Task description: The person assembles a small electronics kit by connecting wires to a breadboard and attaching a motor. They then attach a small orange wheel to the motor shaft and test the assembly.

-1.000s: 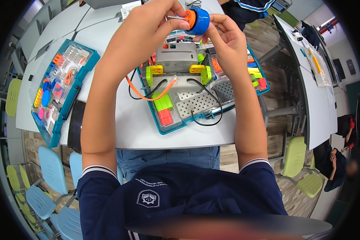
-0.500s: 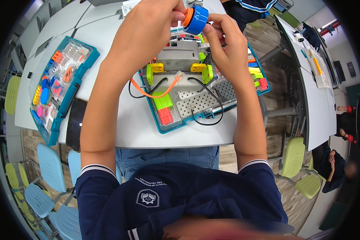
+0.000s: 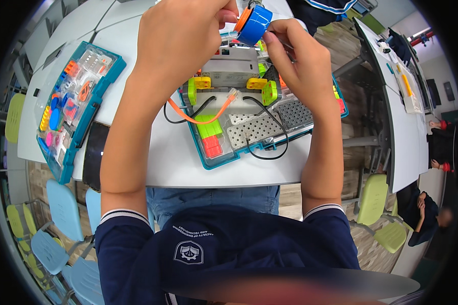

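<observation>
My left hand [image 3: 183, 38] and my right hand [image 3: 297, 61] are both raised over the table and pinch a small round part, blue with an orange face [image 3: 253, 24], between their fingertips. Below them lies a teal tray [image 3: 208, 161] that holds a grey block with yellow and green connectors [image 3: 231, 71], perforated grey plates [image 3: 252, 129], green and red bricks [image 3: 209, 134] and an orange cable [image 3: 198, 118] with black wires. The fingers hide part of the round piece.
A second teal tray [image 3: 74, 101] with several small coloured parts lies at the left of the white table [image 3: 152, 162], with a dark phone [image 3: 94, 155] beside it. Blue and green chairs [image 3: 61, 208] stand around. Other people sit at the far right [image 3: 437, 213].
Both hands with the blue and orange part have shifted slightly up and away; the part now tilts with its orange face to the left.
</observation>
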`<state>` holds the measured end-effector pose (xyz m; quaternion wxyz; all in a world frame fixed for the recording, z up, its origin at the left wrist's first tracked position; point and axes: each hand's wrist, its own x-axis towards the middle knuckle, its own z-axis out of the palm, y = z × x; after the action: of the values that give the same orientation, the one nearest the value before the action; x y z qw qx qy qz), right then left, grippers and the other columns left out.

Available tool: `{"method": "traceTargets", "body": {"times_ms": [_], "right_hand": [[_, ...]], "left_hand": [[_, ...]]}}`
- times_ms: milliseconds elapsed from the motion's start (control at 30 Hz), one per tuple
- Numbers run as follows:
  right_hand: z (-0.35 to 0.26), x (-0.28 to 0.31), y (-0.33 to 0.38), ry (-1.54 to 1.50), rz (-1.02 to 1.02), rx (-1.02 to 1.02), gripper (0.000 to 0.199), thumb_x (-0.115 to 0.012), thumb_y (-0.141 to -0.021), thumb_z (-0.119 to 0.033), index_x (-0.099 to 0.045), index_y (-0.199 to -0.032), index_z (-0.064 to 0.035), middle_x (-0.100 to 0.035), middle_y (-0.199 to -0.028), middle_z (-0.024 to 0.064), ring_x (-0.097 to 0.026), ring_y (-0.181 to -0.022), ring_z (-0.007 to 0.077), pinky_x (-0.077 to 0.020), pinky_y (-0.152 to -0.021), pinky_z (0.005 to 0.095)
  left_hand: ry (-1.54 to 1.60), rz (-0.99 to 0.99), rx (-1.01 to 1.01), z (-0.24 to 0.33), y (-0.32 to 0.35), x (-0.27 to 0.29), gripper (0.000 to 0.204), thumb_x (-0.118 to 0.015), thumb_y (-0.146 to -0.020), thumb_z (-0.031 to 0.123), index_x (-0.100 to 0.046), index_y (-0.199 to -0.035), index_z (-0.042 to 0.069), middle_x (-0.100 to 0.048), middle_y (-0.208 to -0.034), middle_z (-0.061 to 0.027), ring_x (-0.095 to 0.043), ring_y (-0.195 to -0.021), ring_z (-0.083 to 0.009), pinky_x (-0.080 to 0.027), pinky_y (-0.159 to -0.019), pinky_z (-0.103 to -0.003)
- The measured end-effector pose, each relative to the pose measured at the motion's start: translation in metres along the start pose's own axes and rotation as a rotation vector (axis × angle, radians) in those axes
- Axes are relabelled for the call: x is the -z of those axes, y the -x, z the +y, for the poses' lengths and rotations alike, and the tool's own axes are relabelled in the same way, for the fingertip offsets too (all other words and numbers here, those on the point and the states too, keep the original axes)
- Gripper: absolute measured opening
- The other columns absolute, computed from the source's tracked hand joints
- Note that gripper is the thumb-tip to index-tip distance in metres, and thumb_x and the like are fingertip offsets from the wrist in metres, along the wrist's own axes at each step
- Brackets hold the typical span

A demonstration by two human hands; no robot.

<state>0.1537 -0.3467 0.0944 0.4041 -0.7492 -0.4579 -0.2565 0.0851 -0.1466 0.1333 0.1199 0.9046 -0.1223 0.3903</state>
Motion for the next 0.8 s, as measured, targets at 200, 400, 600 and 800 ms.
{"method": "traceTargets", "body": {"times_ms": [200,400,600,800], "right_hand": [[-0.002,0.005,-0.001,-0.013,-0.046,-0.026,0.017,-0.069,-0.095,-0.017,-0.061,-0.100,-0.0027,-0.070,-0.079,0.0125,-0.068,-0.065,0.0262,-0.0507,-0.058,0.0342],[-0.005,0.008,-0.001,0.075,-0.095,0.001,0.014,-0.068,-0.097,-0.013,-0.063,-0.102,-0.0008,-0.069,-0.079,0.0091,-0.064,-0.067,0.0142,-0.0517,-0.062,0.0281],[-0.005,0.006,-0.001,0.060,-0.055,0.027,0.016,-0.068,-0.095,-0.017,-0.060,-0.097,-0.0026,-0.069,-0.079,0.0131,-0.067,-0.065,0.0298,-0.0501,-0.057,0.0376],[-0.006,0.009,-0.001,0.141,-0.106,0.001,0.014,-0.070,-0.097,-0.014,-0.066,-0.103,-0.0016,-0.069,-0.077,0.0063,-0.062,-0.066,0.0083,-0.0512,-0.061,0.0241]], "left_hand": [[0.079,0.020,0.028,0.001,0.000,-0.003,0.005,-0.069,-0.078,0.002,-0.067,-0.081,0.005,-0.065,-0.071,-0.0148,-0.065,-0.072,-0.0349,-0.050,-0.065,-0.043],[0.187,0.007,0.045,-0.006,-0.002,-0.009,0.004,-0.069,-0.079,0.003,-0.066,-0.081,0.004,-0.067,-0.073,-0.0157,-0.066,-0.072,-0.0353,-0.051,-0.066,-0.041],[0.209,-0.026,0.066,-0.011,-0.001,-0.011,0.003,-0.069,-0.079,0.003,-0.067,-0.081,0.004,-0.068,-0.073,-0.0161,-0.067,-0.072,-0.0357,-0.051,-0.065,-0.041],[0.206,-0.026,0.053,-0.015,-0.001,-0.016,0.002,-0.068,-0.080,0.003,-0.067,-0.081,0.003,-0.068,-0.074,-0.0164,-0.068,-0.073,-0.0353,-0.052,-0.065,-0.042]]}}
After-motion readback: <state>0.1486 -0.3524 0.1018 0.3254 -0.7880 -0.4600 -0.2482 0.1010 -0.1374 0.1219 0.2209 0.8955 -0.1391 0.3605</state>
